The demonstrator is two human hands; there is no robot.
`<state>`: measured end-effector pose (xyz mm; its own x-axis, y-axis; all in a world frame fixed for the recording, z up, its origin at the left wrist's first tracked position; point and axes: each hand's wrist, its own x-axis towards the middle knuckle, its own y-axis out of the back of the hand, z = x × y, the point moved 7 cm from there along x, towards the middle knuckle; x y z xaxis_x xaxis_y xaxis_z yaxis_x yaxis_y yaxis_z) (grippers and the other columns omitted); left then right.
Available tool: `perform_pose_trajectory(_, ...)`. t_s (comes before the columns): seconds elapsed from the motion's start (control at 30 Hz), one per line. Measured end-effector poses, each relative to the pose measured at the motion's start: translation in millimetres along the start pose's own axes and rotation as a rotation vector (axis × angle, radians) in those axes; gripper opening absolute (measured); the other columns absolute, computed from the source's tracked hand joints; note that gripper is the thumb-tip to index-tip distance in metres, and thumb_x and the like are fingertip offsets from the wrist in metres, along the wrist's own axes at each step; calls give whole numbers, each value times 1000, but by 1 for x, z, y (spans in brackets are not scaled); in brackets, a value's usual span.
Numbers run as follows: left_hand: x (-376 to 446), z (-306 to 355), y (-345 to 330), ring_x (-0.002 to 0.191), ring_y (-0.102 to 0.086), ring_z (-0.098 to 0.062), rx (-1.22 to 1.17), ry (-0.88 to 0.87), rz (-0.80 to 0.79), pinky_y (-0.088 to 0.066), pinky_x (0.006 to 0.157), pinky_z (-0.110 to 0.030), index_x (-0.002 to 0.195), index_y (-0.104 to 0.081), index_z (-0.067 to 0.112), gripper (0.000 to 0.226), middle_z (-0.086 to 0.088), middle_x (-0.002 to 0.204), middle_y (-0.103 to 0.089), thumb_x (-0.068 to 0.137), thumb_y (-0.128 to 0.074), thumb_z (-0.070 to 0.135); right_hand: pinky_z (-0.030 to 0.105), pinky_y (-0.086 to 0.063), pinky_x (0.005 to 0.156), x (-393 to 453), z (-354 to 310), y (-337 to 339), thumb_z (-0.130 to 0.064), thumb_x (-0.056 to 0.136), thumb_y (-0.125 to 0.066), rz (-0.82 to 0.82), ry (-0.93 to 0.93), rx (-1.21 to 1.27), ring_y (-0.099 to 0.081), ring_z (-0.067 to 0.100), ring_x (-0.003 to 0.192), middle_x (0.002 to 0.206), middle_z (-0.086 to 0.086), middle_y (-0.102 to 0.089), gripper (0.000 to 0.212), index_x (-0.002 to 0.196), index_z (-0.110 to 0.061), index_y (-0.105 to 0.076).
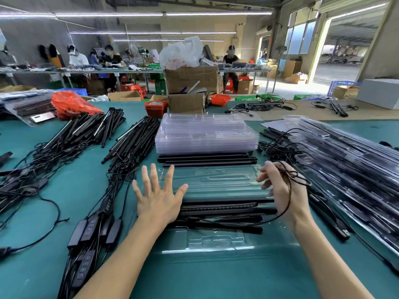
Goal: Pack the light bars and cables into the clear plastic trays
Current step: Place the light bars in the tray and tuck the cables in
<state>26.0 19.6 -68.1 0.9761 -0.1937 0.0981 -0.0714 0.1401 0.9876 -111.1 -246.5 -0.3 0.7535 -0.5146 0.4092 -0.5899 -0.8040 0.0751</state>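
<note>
**Clear tray open at lower centre**

Clear plastic tray [207, 238] lying low centre, black light bars [222, 209] across its middle. Left hand [157, 201] spread flat, fingers apart, over the bars' left end. Right hand [280, 190] curled around a looped black cable [291, 178], centre right.

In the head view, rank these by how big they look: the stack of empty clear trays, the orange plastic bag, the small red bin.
1. Stack of empty clear trays
2. Orange plastic bag
3. Small red bin
The bin sits farthest back, so its true size is unsure.
</note>
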Motion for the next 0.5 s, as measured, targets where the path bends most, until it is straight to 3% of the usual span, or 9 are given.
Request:
perform_pose_trajectory(0.03, 0, 0, 0, 142, 41, -31, -6, -3, 1, 20, 113, -61, 155, 16, 38, 74, -12, 161, 29, 93, -4, 73, 30, -49, 63, 1, -11, -2, -45, 93, -65, -26, 34, -58, -62, 18, 63, 72, 6, -70, 33, 83, -13, -65)
perform_pose_trajectory(0.1, -2, 0, 1, 146, 33, -30, -42, 0, 11, 14, 115, -61, 157, 4, 37, 74, -11, 164, 19, 94, -7, 73, 23, -52, 64, 5, -31, -7, -52, 80, -76, -102, 74, -250, -66, 12, 64, 71, -3, -72, 32, 82, -21, -65)
perform_pose_trajectory(0.23, -9, -3, 10, 151, 6, -27, -132, 13, 108, -5, 118, -57, 150, -27, 33, 74, -10, 163, -7, 90, -9, 74, 13, -46, 61, 2, -64, -28, -44, 69, -88, -498, 61, -595, -64, -2, 70, 84, -13, -74, 37, 91, -30, -62)
perform_pose_trajectory(0.3, -11, -4, 12, 149, -2, -25, -181, 18, 127, -8, 118, -54, 145, -33, 34, 73, -9, 161, -16, 89, -11, 75, 16, -44, 58, -6, -85, -32, -41, 78, -82, -615, 107, -640, -60, 1, 60, 76, -13, -73, 24, 81, -26, -64)
perform_pose_trajectory(0.4, -11, -5, 13, 147, -8, -23, -176, 25, 129, -9, 117, -52, 141, -38, 35, 69, -8, 158, -23, 90, -13, 75, 23, -40, 49, -22, -107, -29, -51, 89, -68, -796, 32, -782, -48, 7, 43, 54, -9, -68, 49, 57, -15, -60)
perform_pose_trajectory(0.5, -10, -5, 12, 147, -9, -24, -135, 23, 136, -9, 116, -52, 141, -39, 34, 65, -8, 158, -23, 93, -17, 72, 20, -45, 50, -42, -121, -21, -59, 91, -60, -1007, -176, -830, -52, 13, 41, 49, 4, -67, 60, 53, -12, -60)
